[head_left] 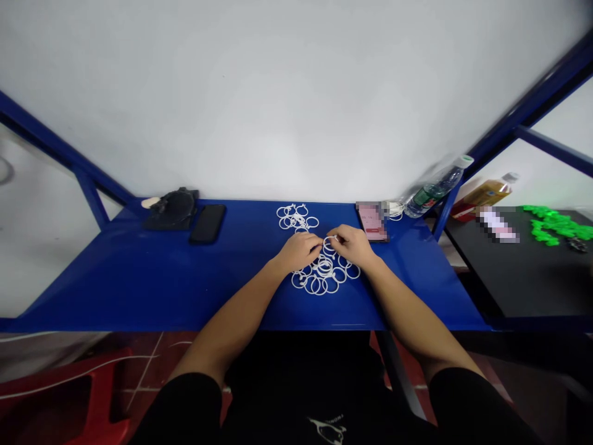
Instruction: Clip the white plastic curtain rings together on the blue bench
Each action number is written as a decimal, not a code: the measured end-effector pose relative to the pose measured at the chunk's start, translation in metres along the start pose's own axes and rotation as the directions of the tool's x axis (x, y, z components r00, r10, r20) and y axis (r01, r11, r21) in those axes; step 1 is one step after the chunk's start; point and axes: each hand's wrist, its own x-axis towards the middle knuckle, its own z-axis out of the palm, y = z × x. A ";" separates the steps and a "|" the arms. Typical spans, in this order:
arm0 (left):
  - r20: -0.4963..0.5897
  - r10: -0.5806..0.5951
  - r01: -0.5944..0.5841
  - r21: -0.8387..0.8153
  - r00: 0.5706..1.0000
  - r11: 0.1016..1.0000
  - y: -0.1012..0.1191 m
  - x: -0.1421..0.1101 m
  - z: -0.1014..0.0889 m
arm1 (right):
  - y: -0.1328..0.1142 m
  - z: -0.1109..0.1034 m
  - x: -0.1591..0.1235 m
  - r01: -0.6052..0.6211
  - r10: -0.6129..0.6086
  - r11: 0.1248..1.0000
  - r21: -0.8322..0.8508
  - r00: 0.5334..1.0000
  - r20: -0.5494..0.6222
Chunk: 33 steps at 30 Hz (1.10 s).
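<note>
- Right hand [354,245]: a white ring [325,242] is pinched in the fingers.
- Left hand [299,251]: fingers curled; grip cannot be told.
- More rings [325,274] are strewn across the worktop [162,278].

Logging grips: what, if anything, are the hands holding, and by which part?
The right hand seems to pinch a white ring by its rim; for the left hand, I cannot tell.

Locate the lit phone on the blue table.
In the head view, the lit phone lies right of centre by the wall, just beyond the right hand and left of the white cable.
</note>
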 end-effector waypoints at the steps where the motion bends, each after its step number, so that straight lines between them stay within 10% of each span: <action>1: -0.008 0.008 -0.008 -0.012 1.000 1.000 0.000 0.000 0.001 | 0.000 0.000 0.000 -0.004 0.004 1.000 0.001 1.000 0.005; 21: -0.224 -0.058 0.058 -0.007 0.973 0.998 -0.003 -0.001 -0.004 | -0.014 -0.005 -0.001 0.144 -0.160 0.980 0.140 0.981 0.114; 33: -0.172 -0.056 0.051 -0.030 0.984 0.998 -0.006 0.000 0.000 | -0.012 -0.004 -0.001 0.129 -0.152 0.978 0.162 0.979 0.134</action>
